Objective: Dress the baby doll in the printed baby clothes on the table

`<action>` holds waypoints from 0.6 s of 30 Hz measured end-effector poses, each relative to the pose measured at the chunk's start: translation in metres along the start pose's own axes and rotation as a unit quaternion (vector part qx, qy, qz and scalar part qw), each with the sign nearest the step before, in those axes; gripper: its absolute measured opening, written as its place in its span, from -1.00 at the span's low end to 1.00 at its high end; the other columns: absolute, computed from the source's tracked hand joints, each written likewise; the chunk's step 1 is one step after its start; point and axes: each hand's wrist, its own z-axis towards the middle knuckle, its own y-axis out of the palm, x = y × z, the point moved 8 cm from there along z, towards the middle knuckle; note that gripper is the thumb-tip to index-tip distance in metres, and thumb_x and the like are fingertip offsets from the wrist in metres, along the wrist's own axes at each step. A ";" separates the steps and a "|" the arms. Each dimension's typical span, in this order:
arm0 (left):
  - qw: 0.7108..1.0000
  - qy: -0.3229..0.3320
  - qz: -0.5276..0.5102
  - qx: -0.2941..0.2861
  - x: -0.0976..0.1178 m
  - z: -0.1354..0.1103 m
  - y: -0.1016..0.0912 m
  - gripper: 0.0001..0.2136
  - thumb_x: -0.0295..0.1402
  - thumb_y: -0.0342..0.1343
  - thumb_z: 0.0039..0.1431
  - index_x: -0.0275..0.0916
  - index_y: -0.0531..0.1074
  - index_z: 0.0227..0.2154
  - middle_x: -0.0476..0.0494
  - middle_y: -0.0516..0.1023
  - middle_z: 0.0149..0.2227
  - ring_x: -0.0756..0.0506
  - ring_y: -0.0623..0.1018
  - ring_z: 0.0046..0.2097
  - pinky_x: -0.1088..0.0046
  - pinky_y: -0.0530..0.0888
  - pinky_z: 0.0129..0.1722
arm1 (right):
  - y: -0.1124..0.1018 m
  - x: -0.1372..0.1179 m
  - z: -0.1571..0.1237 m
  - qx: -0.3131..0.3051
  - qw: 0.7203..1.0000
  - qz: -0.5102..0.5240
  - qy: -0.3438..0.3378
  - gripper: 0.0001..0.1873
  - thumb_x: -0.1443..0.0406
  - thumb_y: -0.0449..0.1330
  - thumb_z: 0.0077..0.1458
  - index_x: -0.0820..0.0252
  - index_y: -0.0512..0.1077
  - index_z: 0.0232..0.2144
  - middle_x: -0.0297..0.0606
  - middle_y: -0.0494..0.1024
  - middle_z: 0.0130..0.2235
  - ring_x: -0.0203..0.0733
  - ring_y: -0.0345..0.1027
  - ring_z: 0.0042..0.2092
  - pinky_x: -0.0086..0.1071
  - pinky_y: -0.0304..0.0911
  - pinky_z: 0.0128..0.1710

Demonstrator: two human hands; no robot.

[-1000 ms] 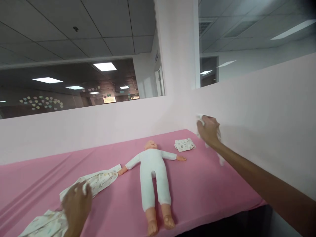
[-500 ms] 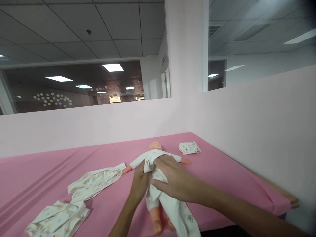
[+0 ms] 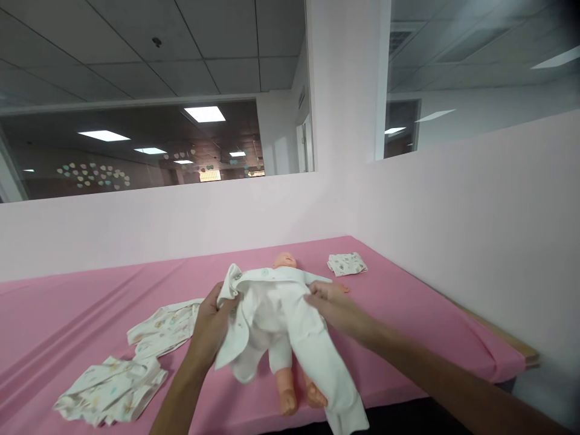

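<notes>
A baby doll (image 3: pixel 285 261) lies on its back on the pink table (image 3: pixel 399 314), head away from me, bare feet (image 3: pixel 299 396) near the front edge. A white baby garment (image 3: pixel 276 314) is spread over the doll's body. My left hand (image 3: pixel 209 323) is closed on the garment's left upper edge, holding it lifted. My right hand (image 3: pixel 328 299) pinches its right shoulder edge beside the doll's outstretched arm. One garment leg hangs over the table's front edge.
Patterned baby clothes (image 3: pixel 165 323) lie left of the doll, with a crumpled patterned piece (image 3: pixel 111 389) nearer the front left. A small folded patterned cloth (image 3: pixel 347 263) sits at the far right corner. Pale pink partition walls (image 3: pixel 475 229) border the table behind and right.
One second ago my right hand held the white garment up by the right wall. Both hands then brought it onto the doll and have now pulled it open wide across the doll's chest.
</notes>
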 end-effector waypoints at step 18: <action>0.942 -0.036 -0.259 -0.211 0.051 -0.010 0.094 -0.63 -0.33 0.20 0.13 -0.22 0.40 0.02 -0.16 0.59 -0.13 -0.10 0.59 -0.20 0.49 0.50 -0.25 | 0.053 -0.049 -0.036 0.040 0.998 -0.013 -0.042 -0.83 0.32 0.06 0.07 0.14 0.32 -0.23 -0.34 0.43 -0.42 -0.24 0.30 -0.39 -0.34 0.17 -0.37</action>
